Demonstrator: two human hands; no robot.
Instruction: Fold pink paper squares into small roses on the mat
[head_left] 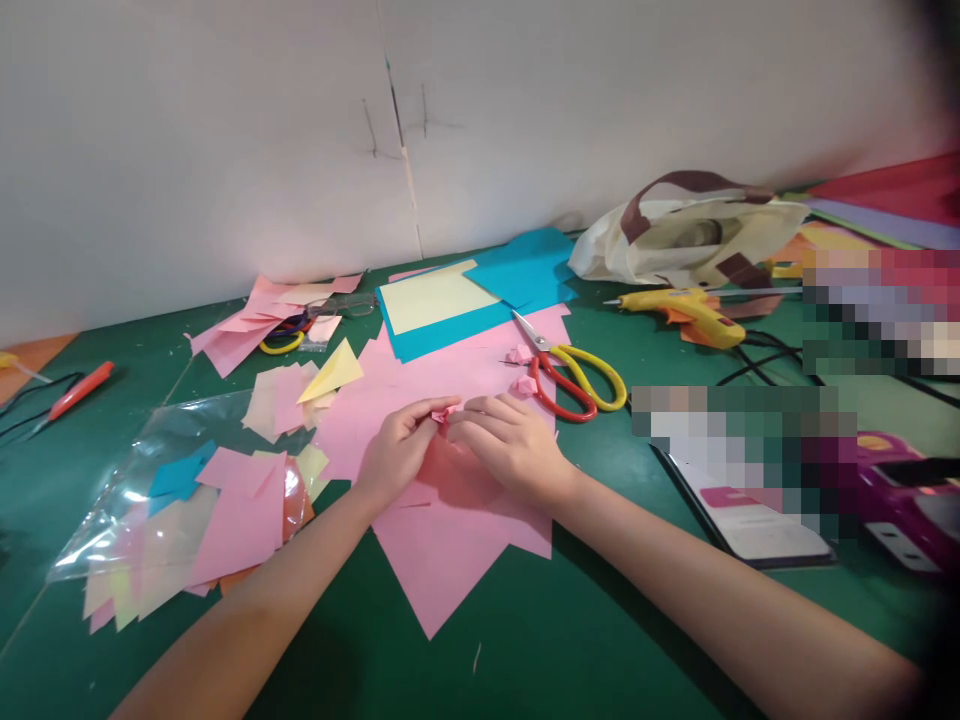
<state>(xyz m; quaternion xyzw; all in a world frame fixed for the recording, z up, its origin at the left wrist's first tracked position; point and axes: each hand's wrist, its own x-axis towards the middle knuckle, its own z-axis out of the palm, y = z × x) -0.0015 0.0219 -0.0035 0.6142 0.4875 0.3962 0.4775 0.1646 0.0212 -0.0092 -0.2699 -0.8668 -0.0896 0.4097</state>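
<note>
My left hand (397,445) and my right hand (506,440) meet over large pink paper sheets (450,540) on the green table. Together they pinch a small folded pink paper piece (445,411) between their fingertips. Both hands have their fingers curled closed on it. Two small folded pink pieces (520,370) lie just beyond my right hand, next to scissors (577,375) with one red and one yellow handle.
A clear plastic bag of coloured paper squares (180,500) lies at the left. Blue and cream sheets (450,300) sit farther back. A yellow glue gun (690,312), a cloth bag (690,235), a red-handled tool (79,392) and a purple device (900,490) surround the area.
</note>
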